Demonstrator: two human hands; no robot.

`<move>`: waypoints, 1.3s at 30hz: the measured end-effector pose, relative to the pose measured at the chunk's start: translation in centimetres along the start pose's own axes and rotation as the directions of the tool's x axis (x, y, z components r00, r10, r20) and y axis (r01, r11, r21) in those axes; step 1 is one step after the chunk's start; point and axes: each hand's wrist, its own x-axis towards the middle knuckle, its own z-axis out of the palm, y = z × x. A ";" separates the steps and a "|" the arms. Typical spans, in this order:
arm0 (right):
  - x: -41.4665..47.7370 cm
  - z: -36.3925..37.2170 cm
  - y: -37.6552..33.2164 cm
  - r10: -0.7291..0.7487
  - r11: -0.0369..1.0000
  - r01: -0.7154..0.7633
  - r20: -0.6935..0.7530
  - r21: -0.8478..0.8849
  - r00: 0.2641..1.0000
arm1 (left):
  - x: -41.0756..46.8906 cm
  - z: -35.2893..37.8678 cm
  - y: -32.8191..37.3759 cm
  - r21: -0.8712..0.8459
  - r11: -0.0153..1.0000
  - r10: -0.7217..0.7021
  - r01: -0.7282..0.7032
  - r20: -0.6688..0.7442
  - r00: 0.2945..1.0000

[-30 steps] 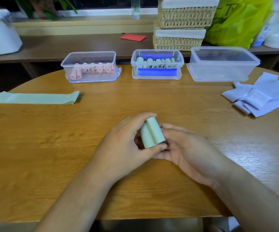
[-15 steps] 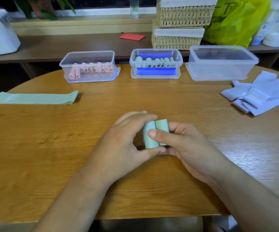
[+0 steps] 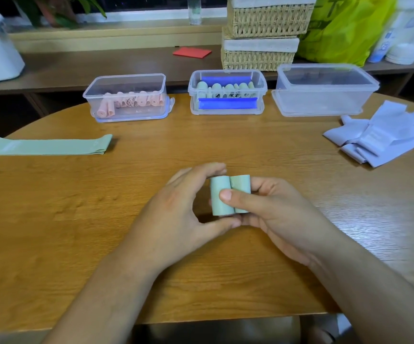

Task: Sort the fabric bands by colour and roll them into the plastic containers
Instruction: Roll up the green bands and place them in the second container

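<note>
In the head view, the green band (image 3: 222, 206) is between the two hands, over the near middle of the wooden table (image 3: 76, 219). It is wound into two short rolls that lie side by side and touch each other, with their ends pointing away from the person and towards the person. The left hand (image 3: 183, 207) grips the left roll by its ends: the fingers are curled over the far end and the thumb is under the near end. The right hand (image 3: 280, 214) holds the right roll from behind with curled fingers, and its thumb lies across the front, with the tip on the line where the two rolls meet. Both hands are therefore closed narrowly around the band. Far to the left a second green band (image 3: 47, 146) lies flat on the table. At the far edge stand three clear plastic containers: the left container (image 3: 126, 81) has pink rolls (image 3: 131, 103) in it, the middle container (image 3: 263, 95) has green rolls (image 3: 225, 86) in it, and the right container (image 3: 325, 100) shows no bands. To the right a heap of lilac bands (image 3: 384, 137) lies loose. Behind the containers two wicker baskets (image 3: 260, 33) are stacked on a shelf.
</note>
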 end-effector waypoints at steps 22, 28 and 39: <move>0.5 0.2 0.7 -0.286 0.931 0.248 -0.111 -0.269 0.952 | 0.3 0.4 -1.3 -0.639 0.710 -0.271 0.297 0.142 0.952; 0.4 0.1 0.7 -0.293 0.932 0.271 -0.061 -0.240 0.954 | 0.4 0.3 -1.3 -0.689 0.659 -0.289 0.301 0.138 0.947; 0.6 0.2 0.2 -0.140 0.990 0.142 -0.174 -0.004 0.975 | 1.5 -0.7 -2.3 -0.670 0.662 -0.291 0.336 0.183 0.939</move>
